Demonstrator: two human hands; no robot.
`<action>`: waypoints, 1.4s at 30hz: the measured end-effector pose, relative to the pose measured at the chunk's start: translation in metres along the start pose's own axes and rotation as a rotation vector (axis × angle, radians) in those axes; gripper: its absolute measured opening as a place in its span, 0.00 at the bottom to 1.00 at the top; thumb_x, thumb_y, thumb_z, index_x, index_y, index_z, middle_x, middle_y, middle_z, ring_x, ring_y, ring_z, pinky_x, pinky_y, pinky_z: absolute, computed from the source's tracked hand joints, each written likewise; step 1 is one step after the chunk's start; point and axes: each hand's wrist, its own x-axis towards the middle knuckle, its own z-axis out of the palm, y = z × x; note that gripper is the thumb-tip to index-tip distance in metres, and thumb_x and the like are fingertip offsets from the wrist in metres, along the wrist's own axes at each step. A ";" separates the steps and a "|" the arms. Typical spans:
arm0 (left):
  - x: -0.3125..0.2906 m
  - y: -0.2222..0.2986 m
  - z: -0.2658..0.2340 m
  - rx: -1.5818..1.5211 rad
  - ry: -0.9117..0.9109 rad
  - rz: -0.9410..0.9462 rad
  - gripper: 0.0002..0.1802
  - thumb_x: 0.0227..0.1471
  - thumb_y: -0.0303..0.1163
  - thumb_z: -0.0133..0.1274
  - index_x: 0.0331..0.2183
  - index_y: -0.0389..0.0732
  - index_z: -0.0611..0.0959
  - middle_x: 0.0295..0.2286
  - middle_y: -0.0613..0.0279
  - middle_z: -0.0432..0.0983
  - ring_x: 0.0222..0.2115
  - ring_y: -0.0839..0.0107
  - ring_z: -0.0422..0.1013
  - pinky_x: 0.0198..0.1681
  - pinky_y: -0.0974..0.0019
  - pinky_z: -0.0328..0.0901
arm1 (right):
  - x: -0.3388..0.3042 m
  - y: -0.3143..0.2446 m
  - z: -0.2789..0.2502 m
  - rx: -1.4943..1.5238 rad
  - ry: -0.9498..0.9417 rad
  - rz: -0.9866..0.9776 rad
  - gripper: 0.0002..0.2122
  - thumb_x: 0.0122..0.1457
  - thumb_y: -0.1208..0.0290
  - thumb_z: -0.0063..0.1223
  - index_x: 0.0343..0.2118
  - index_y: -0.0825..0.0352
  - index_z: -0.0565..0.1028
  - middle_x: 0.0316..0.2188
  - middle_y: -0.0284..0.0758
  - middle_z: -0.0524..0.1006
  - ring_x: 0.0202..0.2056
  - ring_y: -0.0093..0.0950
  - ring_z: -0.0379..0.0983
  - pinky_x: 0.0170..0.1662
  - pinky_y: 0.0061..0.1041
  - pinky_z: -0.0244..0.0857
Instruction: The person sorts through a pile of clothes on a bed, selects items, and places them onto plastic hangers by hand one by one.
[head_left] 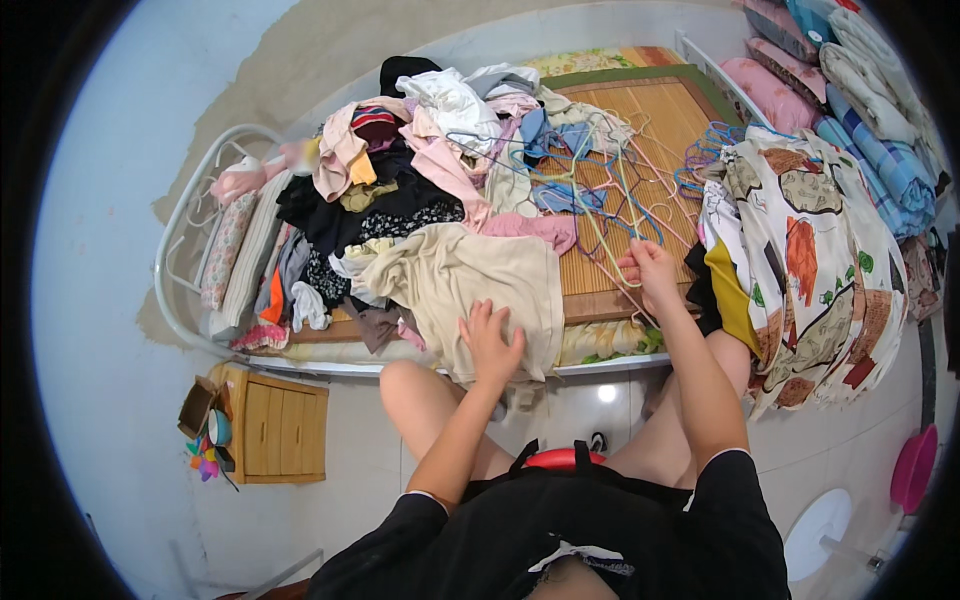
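Observation:
My left hand (490,345) lies on a beige knit garment (500,265) spread over the front edge of the bed. Its fingers are apart and rest on the cloth. To the right, my right hand (652,272) is closed on a clothes hanger (603,235), a thin pale yellow-green one. Around it several other hangers (650,195) in pink and blue lie tangled on the bamboo mat (650,110). A pink cloth (530,230) lies just beyond the beige garment.
A heap of mixed clothes (380,190) covers the bed's left half. At the right, printed fabric (815,270) hangs over the edge near blue hangers (705,155). Rolled bedding (880,160) is stacked beyond. A wooden cabinet (285,430) stands at the lower left.

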 end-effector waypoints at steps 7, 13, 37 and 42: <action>0.016 0.048 0.009 0.018 0.087 0.039 0.14 0.33 0.33 0.59 0.25 0.37 0.74 0.30 0.54 0.65 0.33 0.55 0.61 0.38 0.58 0.58 | -0.015 0.020 0.024 -0.315 -0.069 -0.116 0.11 0.59 0.64 0.43 0.31 0.70 0.69 0.28 0.36 0.74 0.20 0.25 0.74 0.17 0.16 0.64; 0.014 0.019 0.019 -0.230 0.071 -0.058 0.06 0.40 0.27 0.53 0.21 0.37 0.74 0.23 0.54 0.67 0.28 0.57 0.64 0.34 0.59 0.60 | -0.026 0.017 0.031 -0.205 -0.017 -0.094 0.10 0.59 0.66 0.42 0.34 0.69 0.69 0.27 0.34 0.74 0.22 0.25 0.75 0.19 0.15 0.66; 0.058 -0.162 -0.045 -0.663 0.465 -0.705 0.16 0.46 0.27 0.50 0.38 0.29 0.73 0.31 0.53 0.74 0.30 0.65 0.71 0.36 0.68 0.65 | 0.014 0.092 0.114 -1.455 0.033 -0.009 0.18 0.46 0.55 0.53 0.31 0.67 0.74 0.29 0.41 0.75 0.35 0.39 0.70 0.39 0.41 0.58; 0.042 -0.165 -0.030 -1.127 0.286 -0.892 0.13 0.45 0.30 0.54 0.34 0.32 0.76 0.26 0.59 0.74 0.24 0.75 0.70 0.28 0.71 0.65 | -0.028 0.064 0.141 -1.490 0.210 -0.416 0.15 0.42 0.59 0.58 0.19 0.68 0.70 0.17 0.37 0.72 0.23 0.30 0.69 0.26 0.31 0.61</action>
